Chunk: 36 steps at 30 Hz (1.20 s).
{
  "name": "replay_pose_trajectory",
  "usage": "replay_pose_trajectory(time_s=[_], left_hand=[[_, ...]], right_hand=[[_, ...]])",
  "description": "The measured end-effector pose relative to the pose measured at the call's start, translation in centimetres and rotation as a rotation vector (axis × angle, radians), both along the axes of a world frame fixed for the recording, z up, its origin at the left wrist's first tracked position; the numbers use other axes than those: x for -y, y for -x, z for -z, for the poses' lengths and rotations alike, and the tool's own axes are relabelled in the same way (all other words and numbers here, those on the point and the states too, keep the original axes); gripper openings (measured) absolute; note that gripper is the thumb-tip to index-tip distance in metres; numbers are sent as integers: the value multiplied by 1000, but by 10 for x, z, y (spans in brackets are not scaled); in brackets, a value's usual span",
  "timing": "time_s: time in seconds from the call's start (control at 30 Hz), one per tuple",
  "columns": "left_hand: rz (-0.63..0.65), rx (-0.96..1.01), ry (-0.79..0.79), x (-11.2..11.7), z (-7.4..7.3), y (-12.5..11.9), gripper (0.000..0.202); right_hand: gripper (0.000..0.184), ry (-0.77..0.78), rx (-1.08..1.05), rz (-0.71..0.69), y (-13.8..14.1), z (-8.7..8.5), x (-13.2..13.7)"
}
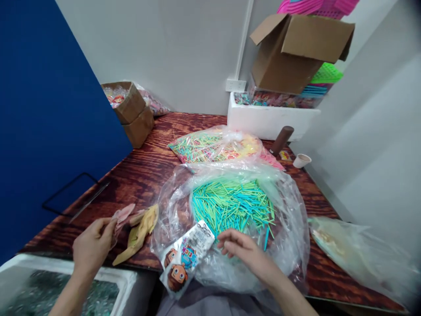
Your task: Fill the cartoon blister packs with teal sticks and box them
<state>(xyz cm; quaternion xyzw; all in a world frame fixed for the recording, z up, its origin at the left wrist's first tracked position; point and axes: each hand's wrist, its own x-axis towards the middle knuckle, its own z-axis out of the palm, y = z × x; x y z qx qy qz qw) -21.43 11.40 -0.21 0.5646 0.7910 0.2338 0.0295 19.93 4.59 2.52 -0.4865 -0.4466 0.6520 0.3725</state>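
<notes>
My left hand [92,246] is closed on a bunch of thin pink and yellow pieces [138,228] at the table's near left edge. My right hand [241,251] hovers with fingers curled over the near rim of an open clear plastic bag [289,210] holding a heap of blue and green sticks [232,204]. A small printed packet with cartoon faces [184,259] lies against the bag just left of my right hand. Whether the right fingers pinch a stick is hidden.
A second bag of mixed-colour sticks [213,147] lies behind. A white foam box [269,118] with a cardboard box [292,52] sits at the back right. Cardboard boxes [131,112] stand back left, a paper cup [301,160] at right, another foam box [66,281] below left.
</notes>
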Motion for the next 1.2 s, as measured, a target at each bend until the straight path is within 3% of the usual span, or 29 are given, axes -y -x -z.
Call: replay_pose_trajectory(time_s=[0.1, 0.17, 0.33, 0.43, 0.53, 0.83, 1.0, 1.2], left_hand=[[-88, -32, -113, 3, -22, -9, 34], [-47, -64, -142, 5, -19, -19, 38], [340, -127, 9, 9, 36, -41, 28], [358, -188, 8, 9, 60, -43, 25], [331, -208, 2, 9, 64, -41, 23], [335, -218, -17, 11, 64, -40, 24], [342, -191, -42, 13, 66, -37, 24], [322, -198, -48, 14, 68, -36, 26]], right_hand=[[26, -53, 116, 79, -21, 1, -20], [24, -83, 167, 109, -24, 5, -33], [18, -368, 533, 109, -10, 12, -70], [24, -459, 868, 16, 5, 11, -93], [26, -446, 1106, -80, 30, 13, -112], [25, -332, 1396, -168, 112, 34, -147], [32, -257, 1439, -222, 115, 30, -151], [24, -186, 1394, -260, 89, 19, -155]])
